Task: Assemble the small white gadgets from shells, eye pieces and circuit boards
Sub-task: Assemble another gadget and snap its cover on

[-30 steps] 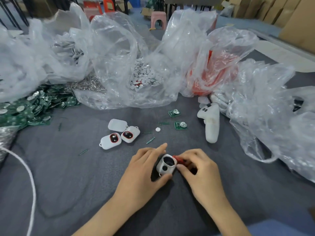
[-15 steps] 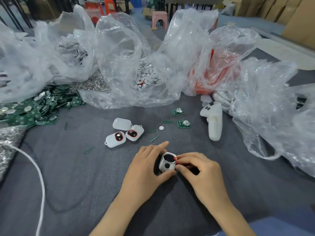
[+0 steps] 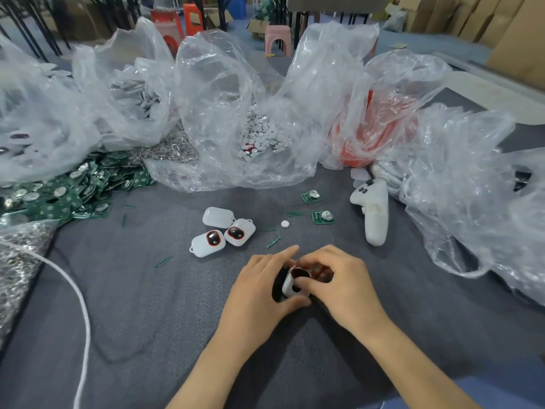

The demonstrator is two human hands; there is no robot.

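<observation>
White shell [image 3: 290, 286] mostly buried under our hands: only front face + red-rimmed eye piece [image 3: 299, 272] show, back/underside hidden. L hand [image 3: 256, 293] curls round it from left, thumb below. R hand [image 3: 339, 284] pinches top by eye piece. Shell sits between both palms; we can't tell if it touches grey table [image 3: 147, 305]. Contents of bags [image 3: 236, 113] behind blurry.

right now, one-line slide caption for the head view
Left hand holds a white shell while the right hand presses a red-rimmed eye piece into it; two gadgets with eyes lie beyond.
</observation>
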